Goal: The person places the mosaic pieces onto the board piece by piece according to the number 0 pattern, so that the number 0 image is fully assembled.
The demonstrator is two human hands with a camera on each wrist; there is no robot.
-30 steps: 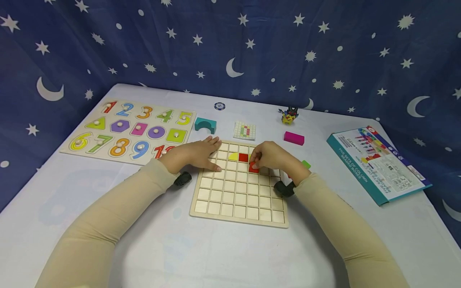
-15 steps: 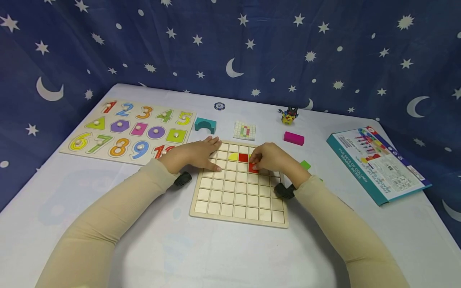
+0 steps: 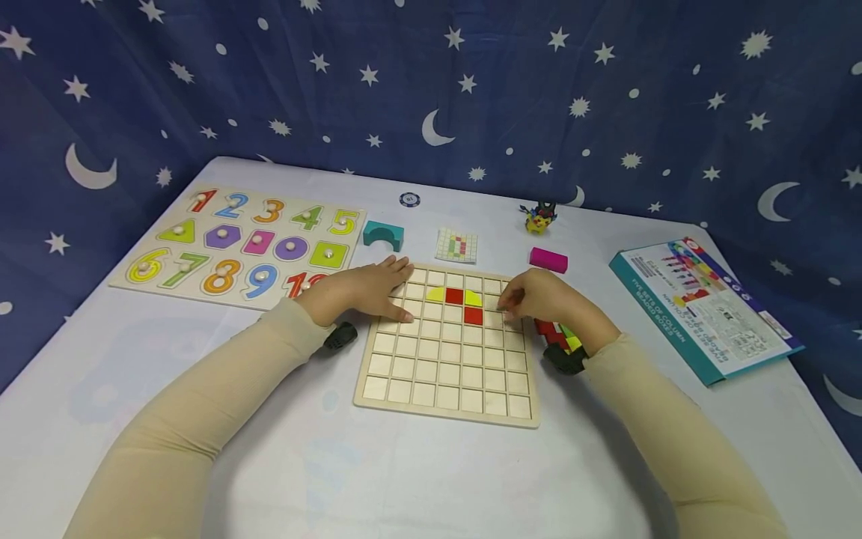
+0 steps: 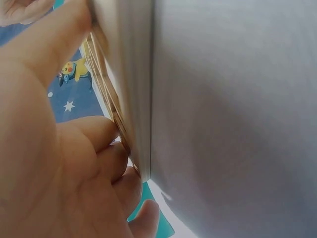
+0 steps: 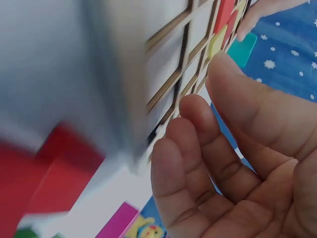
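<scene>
While the left hand (image 3: 367,290) lies flat on the upper-left corner of the grid board (image 3: 450,389) at mid-frame, steadying it on the desk (image 3: 404,479), the right hand (image 3: 542,299) hovers beside the red tiles (image 3: 474,315), its grip loosely curled and empty.

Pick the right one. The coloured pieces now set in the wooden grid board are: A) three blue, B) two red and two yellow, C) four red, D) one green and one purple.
B: in the head view the grid board holds two red squares and two yellow pieces near its far edge.
</scene>
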